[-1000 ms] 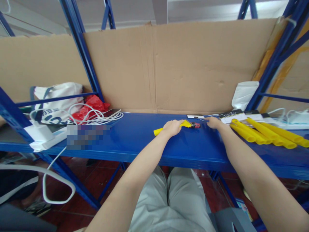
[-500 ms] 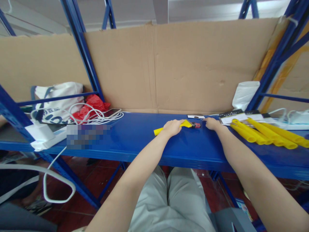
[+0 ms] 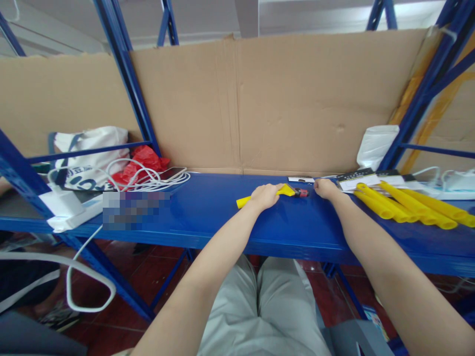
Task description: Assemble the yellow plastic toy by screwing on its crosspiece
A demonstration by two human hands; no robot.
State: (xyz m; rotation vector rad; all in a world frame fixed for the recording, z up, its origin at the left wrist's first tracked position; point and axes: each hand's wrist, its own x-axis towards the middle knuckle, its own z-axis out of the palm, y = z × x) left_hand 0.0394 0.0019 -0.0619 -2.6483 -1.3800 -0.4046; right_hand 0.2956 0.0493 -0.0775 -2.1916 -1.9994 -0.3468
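My left hand is closed around a yellow scraper, gripping it by the tube-like handle. Its flared yellow end points right. Just beyond that end, a small red and black tool lies on the blue shelf; its kind is not clear. My right hand rests on the shelf to the right of it, fingers curled in. Whatever they may hold is hidden. Near its fingertips lies a flat white piece with black markings.
On the right lie several yellow tubes and black-and-white cards, with a white pouch behind. Left are a power strip, white cables, a red bag and a cloth bag. Cardboard walls the back.
My right hand's fingers have curled in more tightly, and the hand has shifted very slightly. My left hand and the scraper stay where they were.
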